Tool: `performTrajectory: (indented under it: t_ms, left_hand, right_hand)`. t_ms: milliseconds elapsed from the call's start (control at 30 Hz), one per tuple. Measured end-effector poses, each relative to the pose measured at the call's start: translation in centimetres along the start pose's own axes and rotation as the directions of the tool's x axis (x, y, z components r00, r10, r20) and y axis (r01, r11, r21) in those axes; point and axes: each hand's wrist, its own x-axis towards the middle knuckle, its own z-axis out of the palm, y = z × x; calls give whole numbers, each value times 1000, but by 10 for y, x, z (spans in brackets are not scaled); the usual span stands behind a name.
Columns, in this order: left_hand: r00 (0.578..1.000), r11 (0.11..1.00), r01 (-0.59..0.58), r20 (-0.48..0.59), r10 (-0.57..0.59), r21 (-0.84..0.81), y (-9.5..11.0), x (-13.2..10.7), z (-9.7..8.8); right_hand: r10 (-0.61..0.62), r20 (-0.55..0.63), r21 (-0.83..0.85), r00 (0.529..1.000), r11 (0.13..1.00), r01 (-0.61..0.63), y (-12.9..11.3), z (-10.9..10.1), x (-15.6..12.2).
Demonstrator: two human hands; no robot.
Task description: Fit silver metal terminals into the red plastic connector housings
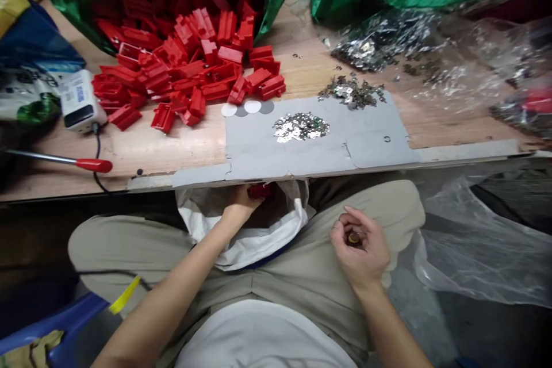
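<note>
Our left hand [239,202] grips a red clip [259,190] over the white bag [254,241] below the desk [142,152] front edge. Our right hand [361,246] curls round a small metal piece [353,237] (loose fingers could drop it).

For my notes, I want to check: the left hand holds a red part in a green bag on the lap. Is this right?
Not quite. The head view shows the left hand holding the red part in a white bag on the lap, not a green one.
</note>
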Motion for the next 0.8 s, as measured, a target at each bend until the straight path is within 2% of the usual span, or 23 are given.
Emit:
performTrajectory:
  t_ms: [100,167,233,300,467,600,700,800]
  left_hand:
    - [998,997,-13,-63,9,-72,8,-41,-25]
    - [983,984,-109,-166,85,-139,14,-63,-42]
    - [957,958,-203,-248,151,-202,21,-78,-56]
    - [939,934,-251,-297,171,-255,26,-85,-66]
    - [931,868,-256,-351,102,-425,36,-92,-83]
    - [930,853,-253,-358,83,-457,34,-96,-89]
    - [934,896,-240,-339,109,-373,25,-94,-85]
    - [975,986,-129,-195,106,-109,16,-72,-67]
  right_hand:
    - [-14,16,24,1000,1000,13,1,1,1]
    - [-30,24,46,999,999,29,0,2,2]
    - [-38,36,57,999,998,35,-1,3,2]
    - [-39,40,54,998,998,37,-2,3,2]
    - [-57,29,8,998,998,57,-1,4,2]
    - [-75,47,15,996,997,74,0,3,2]
    - [-94,54,9,994,996,94,-2,2,3]
    - [-94,72,2,993,996,94,-5,3,2]
